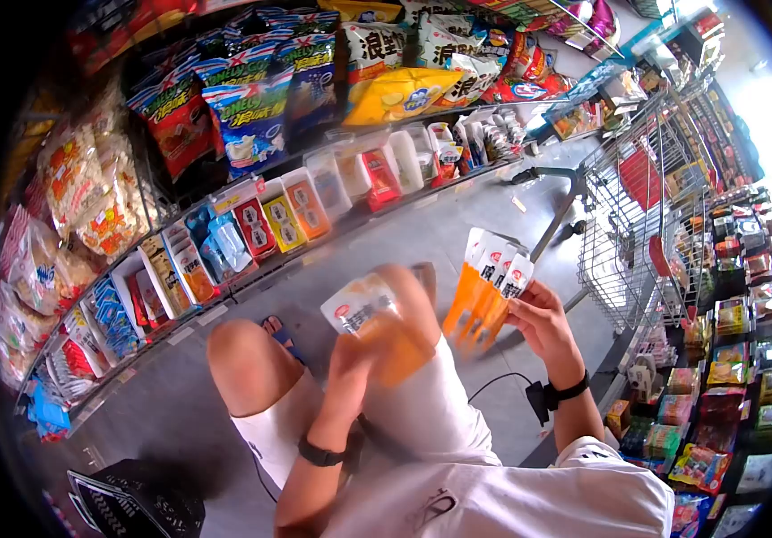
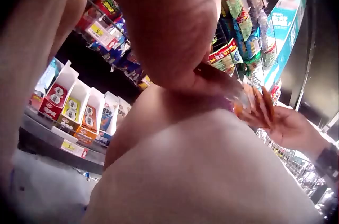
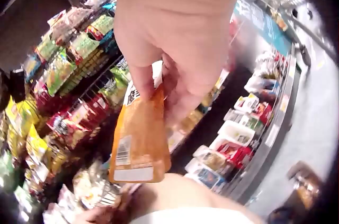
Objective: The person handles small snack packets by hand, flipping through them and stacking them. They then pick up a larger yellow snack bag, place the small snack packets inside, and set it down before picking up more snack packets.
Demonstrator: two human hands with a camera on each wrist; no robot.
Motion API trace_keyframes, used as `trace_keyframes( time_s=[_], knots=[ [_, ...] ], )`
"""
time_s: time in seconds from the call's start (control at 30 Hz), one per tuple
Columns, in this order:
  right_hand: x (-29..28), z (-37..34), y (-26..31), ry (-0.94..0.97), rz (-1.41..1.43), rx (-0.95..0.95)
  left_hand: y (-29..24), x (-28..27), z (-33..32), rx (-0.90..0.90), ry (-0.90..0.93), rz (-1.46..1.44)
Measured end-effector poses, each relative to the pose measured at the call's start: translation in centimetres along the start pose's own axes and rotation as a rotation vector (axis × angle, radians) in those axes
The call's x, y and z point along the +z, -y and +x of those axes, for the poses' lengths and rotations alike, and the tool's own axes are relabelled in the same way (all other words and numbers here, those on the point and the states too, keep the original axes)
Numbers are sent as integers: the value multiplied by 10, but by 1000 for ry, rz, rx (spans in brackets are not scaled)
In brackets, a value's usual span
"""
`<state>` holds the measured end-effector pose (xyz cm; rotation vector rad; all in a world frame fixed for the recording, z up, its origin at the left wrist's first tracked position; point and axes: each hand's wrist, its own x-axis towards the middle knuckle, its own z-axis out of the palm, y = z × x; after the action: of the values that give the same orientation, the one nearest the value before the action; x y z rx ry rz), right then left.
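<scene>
Fanned out in my right hand [image 1: 543, 323] are several orange-and-white snack packets [image 1: 484, 282], pinched between thumb and fingers near one edge. The right wrist view shows the back of an orange packet [image 3: 140, 142] hanging from those fingertips, with a barcode and a white strip. My left hand [image 1: 354, 363], blurred, grips another white-and-orange packet [image 1: 359, 305] over my thigh; its fingers are partly hidden. In the left wrist view, the left hand [image 2: 175, 49] is close to the packets [image 2: 257, 107] in the right hand [image 2: 294, 128].
A curved shelf in front holds small snack boxes [image 1: 254, 227] below bagged chips [image 1: 247, 121]. Beyond the right hand stands a shopping cart [image 1: 628, 215]. A black basket [image 1: 135, 502] sits on the floor at lower left, and packaged goods [image 1: 726, 394] line the right side.
</scene>
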<state>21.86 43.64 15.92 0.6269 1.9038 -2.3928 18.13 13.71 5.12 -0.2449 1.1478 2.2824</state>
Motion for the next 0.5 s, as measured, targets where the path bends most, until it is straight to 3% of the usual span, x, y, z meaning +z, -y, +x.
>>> trace_keyframes(
  time_s=[0.1,0.13,0.17,0.23,0.3,0.37,0.5],
  knots=[
    [21,-9,8,185,48,182,-10,5,-7,-31,74,-46],
    [32,-7,5,218,21,246,-10,3,-11,-103,115,-234],
    [43,-5,2,250,-54,291,2,-2,-10,-101,102,-243],
    [47,2,-23,211,-231,356,30,-13,1,226,63,307],
    [55,4,-34,234,-357,330,31,-8,-2,268,60,343],
    [51,10,-53,223,-261,297,27,0,-6,330,72,434],
    [82,-1,-47,120,-330,255,13,9,-15,272,134,216]
  ],
)
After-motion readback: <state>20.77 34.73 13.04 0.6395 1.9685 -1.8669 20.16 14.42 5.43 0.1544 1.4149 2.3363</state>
